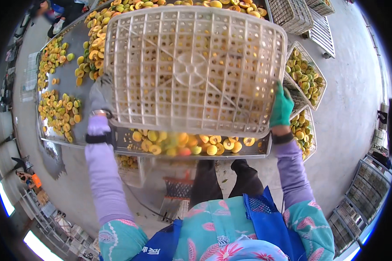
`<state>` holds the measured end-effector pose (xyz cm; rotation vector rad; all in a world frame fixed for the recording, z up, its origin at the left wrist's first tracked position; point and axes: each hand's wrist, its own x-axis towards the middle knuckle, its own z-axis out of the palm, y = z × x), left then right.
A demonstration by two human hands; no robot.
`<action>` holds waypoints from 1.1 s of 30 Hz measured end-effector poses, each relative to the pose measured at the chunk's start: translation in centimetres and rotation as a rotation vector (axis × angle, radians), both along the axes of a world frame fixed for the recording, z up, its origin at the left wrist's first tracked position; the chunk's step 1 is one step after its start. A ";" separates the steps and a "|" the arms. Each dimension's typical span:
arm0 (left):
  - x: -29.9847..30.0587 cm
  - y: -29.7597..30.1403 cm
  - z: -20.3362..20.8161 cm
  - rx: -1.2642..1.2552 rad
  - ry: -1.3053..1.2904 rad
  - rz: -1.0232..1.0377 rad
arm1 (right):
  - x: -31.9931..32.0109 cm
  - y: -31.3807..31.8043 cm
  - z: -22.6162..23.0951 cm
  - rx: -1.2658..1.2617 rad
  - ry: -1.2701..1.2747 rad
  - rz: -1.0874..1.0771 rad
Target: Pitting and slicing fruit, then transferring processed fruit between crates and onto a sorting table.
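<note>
Plainly, a pale plastic crate (190,69) is held up over the table (78,41), tilted so that its slotted underside is turned toward the wearer and its opening away; its inside is hidden, so whether any fruit is contained cannot be told. Its left short side is gripped by the left hand (101,96), which is gloved in grey and blurred, with the fingers mostly hidden, while its right short side is clasped by the right hand (282,106) in a green glove. Halved yellow fruit (211,149) is spread along the table's near edge, partly blurred, and more is heaped toward the table's far side and left end. Beyond the table's right side, loaded crates (325,83) are set, and stacked crates (292,17) are seen by its far right corner. The plastic crate can be judged stiff and fairly light when bare, but heavier and less steady if fruit is carried inside; its smooth rims may be made slippery by juice. It is best held midway along both short sides, so that the weight is shared, and kept off the fruit, which is probably soft and easily bruised
</note>
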<state>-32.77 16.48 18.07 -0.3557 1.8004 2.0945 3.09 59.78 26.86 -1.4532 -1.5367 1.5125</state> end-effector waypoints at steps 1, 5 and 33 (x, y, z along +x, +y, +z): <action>1.0 6.8 3.5 0.134 -0.244 0.122 | -0.1 1.8 1.7 0.048 -0.033 -0.035; -7.5 -5.2 2.3 -0.602 0.898 -0.662 | -8.0 2.7 4.1 -0.011 -0.094 0.191; 20.7 -14.9 5.7 -0.965 0.324 -0.016 | 3.9 -5.2 8.8 0.115 0.021 0.204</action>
